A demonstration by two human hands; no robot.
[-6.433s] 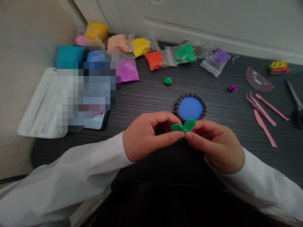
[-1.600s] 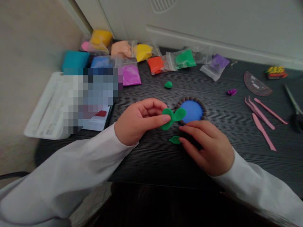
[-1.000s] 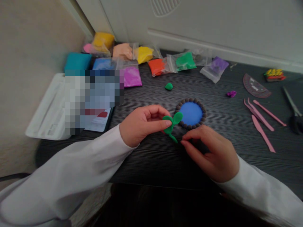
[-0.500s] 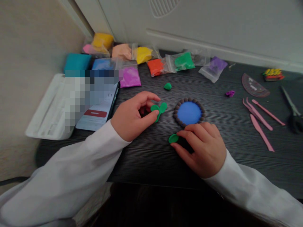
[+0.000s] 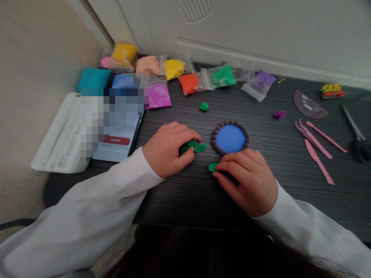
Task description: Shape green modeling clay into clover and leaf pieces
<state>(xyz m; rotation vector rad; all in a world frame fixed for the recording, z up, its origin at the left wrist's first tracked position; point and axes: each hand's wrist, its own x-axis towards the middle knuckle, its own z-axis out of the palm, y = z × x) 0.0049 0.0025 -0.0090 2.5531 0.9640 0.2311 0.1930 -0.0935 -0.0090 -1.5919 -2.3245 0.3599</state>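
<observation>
My left hand (image 5: 171, 148) has its thumb and fingers closed around a green clay piece with leaf-like lobes (image 5: 197, 146), low over the table. Part of that piece is hidden by the fingers. Between the thumb and fingertips of my right hand (image 5: 249, 181) is a flat green clay oval (image 5: 213, 167). Just beyond the right hand lies a blue clay disc (image 5: 230, 138) ringed with small dark clay balls (image 5: 214, 137). A small green clay lump (image 5: 204, 106) rests farther back, apart from both hands.
Bags of coloured clay, such as a green one (image 5: 224, 76), line the back. A phone (image 5: 116, 144) and white tray (image 5: 55, 135) stand left. To the right lie pink modelling tools (image 5: 319, 162), a protractor (image 5: 310, 104), scissors (image 5: 358, 135) and a purple scrap (image 5: 279, 114).
My left hand has moved down and slightly right, turning the lobed green piece lower and flatter. My right hand keeps the green oval in nearly the same place, now tilted more edge-on.
</observation>
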